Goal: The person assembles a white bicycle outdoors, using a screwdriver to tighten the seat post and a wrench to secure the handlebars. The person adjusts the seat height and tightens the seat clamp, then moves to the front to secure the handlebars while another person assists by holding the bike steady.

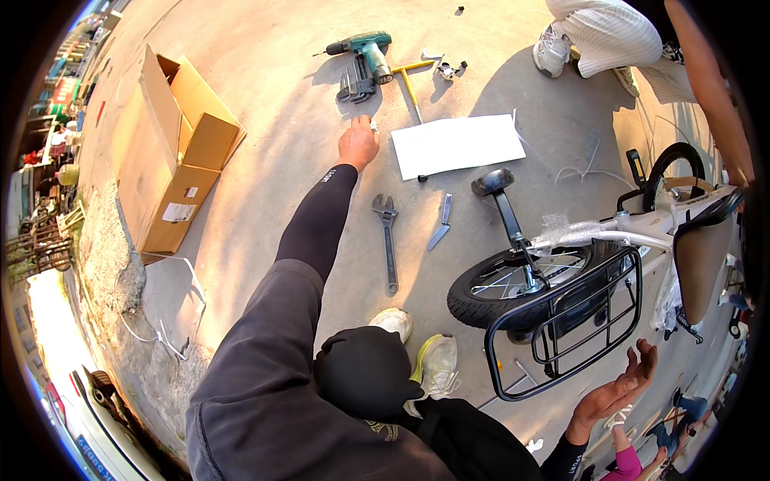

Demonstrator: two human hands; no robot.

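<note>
My left hand [359,146] reaches forward to the ground, just left of a white sheet [461,146]. Its fingers are closed around something small and silvery that I cannot make out. Just beyond lie a folding hex key set [355,81], a green and black cordless drill [370,54] and a yellow T-handle wrench [411,86]. My right hand [616,391] is open, palm up and holding nothing, beside the black rear rack [513,387] of a small white bicycle [634,237]. The bicycle has a training wheel [492,182] and a brown saddle [699,260].
An adjustable wrench [388,244] and a small metal bracket-like piece [440,223] lie between my feet and the sheet. An open cardboard box [180,176] stands at left. Another person's arm [714,88] reaches to the bicycle from the upper right. Cut straps [166,341] lie lower left.
</note>
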